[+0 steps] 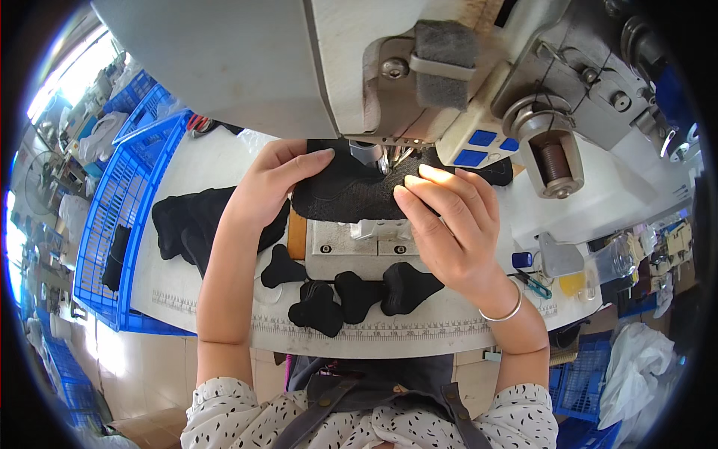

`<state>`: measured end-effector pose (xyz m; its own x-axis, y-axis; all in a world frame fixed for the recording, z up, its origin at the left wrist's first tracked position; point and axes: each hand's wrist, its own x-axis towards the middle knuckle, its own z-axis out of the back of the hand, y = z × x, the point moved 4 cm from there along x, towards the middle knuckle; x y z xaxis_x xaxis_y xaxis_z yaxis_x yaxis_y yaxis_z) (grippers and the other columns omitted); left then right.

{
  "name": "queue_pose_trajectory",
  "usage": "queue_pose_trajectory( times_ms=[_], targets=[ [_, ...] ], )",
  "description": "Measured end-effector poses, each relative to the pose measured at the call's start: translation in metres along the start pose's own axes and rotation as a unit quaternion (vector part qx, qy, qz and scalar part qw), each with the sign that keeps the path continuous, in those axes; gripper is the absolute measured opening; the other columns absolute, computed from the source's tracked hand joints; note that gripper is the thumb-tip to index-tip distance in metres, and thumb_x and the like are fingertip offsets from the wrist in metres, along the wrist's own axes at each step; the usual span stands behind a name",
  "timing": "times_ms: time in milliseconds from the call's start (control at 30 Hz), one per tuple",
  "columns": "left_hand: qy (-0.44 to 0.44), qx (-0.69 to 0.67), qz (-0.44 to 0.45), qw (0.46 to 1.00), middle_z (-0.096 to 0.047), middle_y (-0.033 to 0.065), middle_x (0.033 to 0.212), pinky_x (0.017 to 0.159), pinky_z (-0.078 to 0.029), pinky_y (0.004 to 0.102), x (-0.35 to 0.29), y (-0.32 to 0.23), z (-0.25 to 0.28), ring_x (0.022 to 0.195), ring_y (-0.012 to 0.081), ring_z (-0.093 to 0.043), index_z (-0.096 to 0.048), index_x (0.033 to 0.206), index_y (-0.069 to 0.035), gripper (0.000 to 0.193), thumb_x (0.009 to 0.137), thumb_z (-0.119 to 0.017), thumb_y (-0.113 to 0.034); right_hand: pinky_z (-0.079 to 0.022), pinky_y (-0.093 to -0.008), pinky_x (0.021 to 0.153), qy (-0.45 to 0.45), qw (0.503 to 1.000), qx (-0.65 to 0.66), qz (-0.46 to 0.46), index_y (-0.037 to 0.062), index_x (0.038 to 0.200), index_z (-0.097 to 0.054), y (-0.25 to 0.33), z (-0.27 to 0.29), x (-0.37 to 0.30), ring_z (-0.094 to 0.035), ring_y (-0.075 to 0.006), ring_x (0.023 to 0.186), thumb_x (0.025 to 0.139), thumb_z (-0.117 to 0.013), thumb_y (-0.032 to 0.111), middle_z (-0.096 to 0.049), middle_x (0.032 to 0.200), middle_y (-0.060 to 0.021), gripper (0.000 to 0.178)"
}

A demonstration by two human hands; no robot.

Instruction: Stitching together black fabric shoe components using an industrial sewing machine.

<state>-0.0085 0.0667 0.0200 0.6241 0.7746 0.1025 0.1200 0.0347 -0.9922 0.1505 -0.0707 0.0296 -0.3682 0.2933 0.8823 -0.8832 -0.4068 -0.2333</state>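
Note:
A black fabric piece (340, 191) with stitched lines lies under the needle and presser foot (389, 159) of a sewing machine (344, 75). My left hand (273, 179) pinches its left edge, thumb on top and the other fingers partly hidden. At the right edge, close to the presser foot, my right hand (456, 228) holds the same piece with its fingertips. Below it on the table are several small black fabric pieces (359, 295). A pile of larger black fabric pieces (198, 217) rests beside my left forearm.
A blue plastic basket (123, 232) stands at the table's left edge. A brown thread bobbin (555, 161) is mounted on the machine at right. Small snips (535, 284) and a blue-capped item (522, 260) lie near my right wrist. A ruler strip (374, 329) runs along the front edge.

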Motion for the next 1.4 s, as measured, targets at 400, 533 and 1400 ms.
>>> queue_pose_trajectory(
  times_ms=[400, 533, 1400],
  targets=[
    [0.01, -0.037, 0.015, 0.999, -0.062, 0.0036, 0.074, 0.046, -0.04, 0.0165, -0.012, 0.008, -0.008, 0.053, 0.006, -0.053, -0.061, 0.092, 0.003, 0.02, 0.08, -0.06, -0.013, -0.042, -0.0337, 0.07, -0.016, 0.999, 0.031, -0.01, 0.0017, 0.086, -0.06, -0.012, 0.0, 0.003, -0.059, -0.0242, 0.083, 0.059, -0.057, -0.005, -0.061, 0.091, -0.008, 0.028],
    [-0.016, -0.032, 0.046, 0.998, -0.05, -0.0026, 0.062, 0.037, -0.031, 0.0186, -0.035, 0.001, -0.038, 0.043, 0.003, -0.04, -0.055, 0.095, -0.001, 0.019, 0.079, -0.061, -0.009, -0.042, -0.0345, 0.07, -0.01, 0.999, 0.048, 0.009, 0.0027, 0.089, -0.06, -0.017, 0.0, 0.001, -0.057, -0.0243, 0.08, 0.058, -0.059, -0.003, -0.06, 0.092, -0.0071, 0.031],
    [0.023, -0.129, 0.049, 0.99, -0.051, 0.0006, 0.063, 0.038, -0.027, 0.0193, -0.029, 0.004, -0.035, 0.043, 0.0032, -0.033, -0.055, 0.087, 0.0, 0.011, 0.078, -0.054, -0.005, -0.043, -0.0369, 0.077, 0.008, 1.0, 0.024, 0.018, 0.0016, 0.091, -0.062, -0.008, 0.003, 0.003, -0.059, -0.0246, 0.085, 0.06, -0.059, -0.003, -0.061, 0.093, -0.0082, 0.031]
  ],
)
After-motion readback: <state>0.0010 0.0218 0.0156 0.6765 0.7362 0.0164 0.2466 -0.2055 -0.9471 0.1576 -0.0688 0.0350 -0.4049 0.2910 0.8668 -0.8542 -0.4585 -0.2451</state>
